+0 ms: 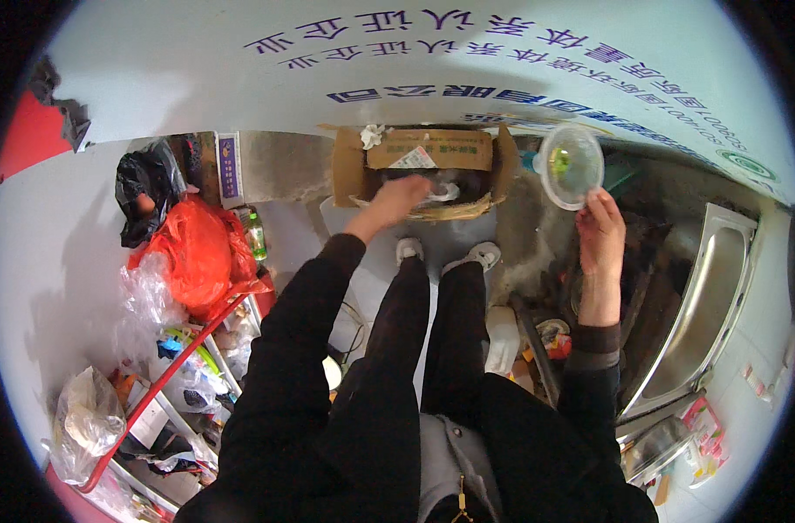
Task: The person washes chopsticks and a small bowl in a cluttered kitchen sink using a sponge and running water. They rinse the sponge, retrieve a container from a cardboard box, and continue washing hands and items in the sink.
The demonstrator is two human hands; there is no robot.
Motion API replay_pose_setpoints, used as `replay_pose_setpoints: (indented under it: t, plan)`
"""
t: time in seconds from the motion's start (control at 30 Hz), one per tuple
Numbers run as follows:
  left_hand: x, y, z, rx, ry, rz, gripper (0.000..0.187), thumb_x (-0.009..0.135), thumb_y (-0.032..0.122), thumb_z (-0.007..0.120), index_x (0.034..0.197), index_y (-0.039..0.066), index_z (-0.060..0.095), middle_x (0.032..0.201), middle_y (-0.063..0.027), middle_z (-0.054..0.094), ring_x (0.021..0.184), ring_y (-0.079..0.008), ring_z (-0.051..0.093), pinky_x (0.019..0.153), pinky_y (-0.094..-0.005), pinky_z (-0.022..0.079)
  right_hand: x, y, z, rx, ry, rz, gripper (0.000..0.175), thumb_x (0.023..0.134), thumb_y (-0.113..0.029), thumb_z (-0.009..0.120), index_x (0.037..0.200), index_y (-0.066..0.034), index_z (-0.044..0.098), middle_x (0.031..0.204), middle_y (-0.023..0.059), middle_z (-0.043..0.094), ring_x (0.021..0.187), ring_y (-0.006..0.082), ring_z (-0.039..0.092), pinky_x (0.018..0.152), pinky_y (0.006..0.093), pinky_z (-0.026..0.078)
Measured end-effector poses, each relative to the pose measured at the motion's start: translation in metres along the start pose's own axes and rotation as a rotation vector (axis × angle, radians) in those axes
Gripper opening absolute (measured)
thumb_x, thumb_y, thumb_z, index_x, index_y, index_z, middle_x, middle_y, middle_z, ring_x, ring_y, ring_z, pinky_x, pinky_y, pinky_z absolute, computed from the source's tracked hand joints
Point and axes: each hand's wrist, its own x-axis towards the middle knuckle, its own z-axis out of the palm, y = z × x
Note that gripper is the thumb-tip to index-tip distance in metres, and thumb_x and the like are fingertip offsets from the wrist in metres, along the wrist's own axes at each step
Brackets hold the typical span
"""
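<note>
My right hand (603, 225) grips the rim of a clear round plastic container (584, 173), held to the right of the box. Something small and green (558, 160) shows inside it. My left hand (400, 196) is blurred and reaches over an open cardboard box (430, 149) on the floor against the wall. Its fingers are beside a crumpled whitish piece (444, 191) in the box's dark opening; whether they touch it is unclear. A crumpled white tissue (372, 136) lies at the box's back left, and a printed paper piece (415, 159) rests near its inner flap.
At the left, a red-edged rack (168, 386) carries several plastic bags, among them a red bag (194, 248), beside a black bag (145, 186). A green bottle (256, 235) stands nearby. On the right is a stainless steel sink (698, 314). My shoes (482, 256) are just before the box.
</note>
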Motion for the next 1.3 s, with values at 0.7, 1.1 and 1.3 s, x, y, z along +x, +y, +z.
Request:
replay_pose_setpoints:
  t: [0.7, 1.1, 1.3]
  plan:
    - [-0.049, -0.019, 0.028, 0.145, 0.626, 0.171, 0.027, 0.073, -0.006, 0.049, 0.093, 0.006, 0.063, 0.103, -0.0176, 0.06, 0.098, -0.034, 0.058, 0.082, -0.0421, 0.048, 0.07, 0.148, 0.068, -0.613, -0.77, 0.411, 0.028, 0.091, -0.023, 0.051, 0.107, -0.0009, 0.055, 0.098, 0.001, 0.057, 0.094, 0.0125, 0.051, 0.083, 0.0251, 0.038]
    - [-0.08, -0.054, 0.068, 0.309, 0.133, -0.179, 0.021, 0.072, 0.014, 0.062, 0.092, 0.015, 0.066, 0.091, -0.0127, 0.06, 0.082, -0.0336, 0.062, 0.068, -0.0467, 0.05, 0.098, 0.083, 0.078, -0.249, -0.655, 0.401, 0.027, 0.092, -0.018, 0.048, 0.114, -0.0027, 0.049, 0.104, 0.0075, 0.059, 0.092, 0.0195, 0.059, 0.072, 0.033, 0.046]
    - [-0.05, -0.062, 0.078, 0.297, 0.462, -0.305, 0.017, 0.069, 0.005, 0.062, 0.086, 0.005, 0.065, 0.09, -0.0167, 0.059, 0.08, -0.0342, 0.062, 0.067, -0.0452, 0.051, 0.047, 0.078, 0.068, -0.128, -0.541, 0.52, 0.028, 0.092, -0.019, 0.048, 0.116, -0.0037, 0.049, 0.103, 0.0084, 0.059, 0.09, 0.0226, 0.059, 0.073, 0.0359, 0.047]
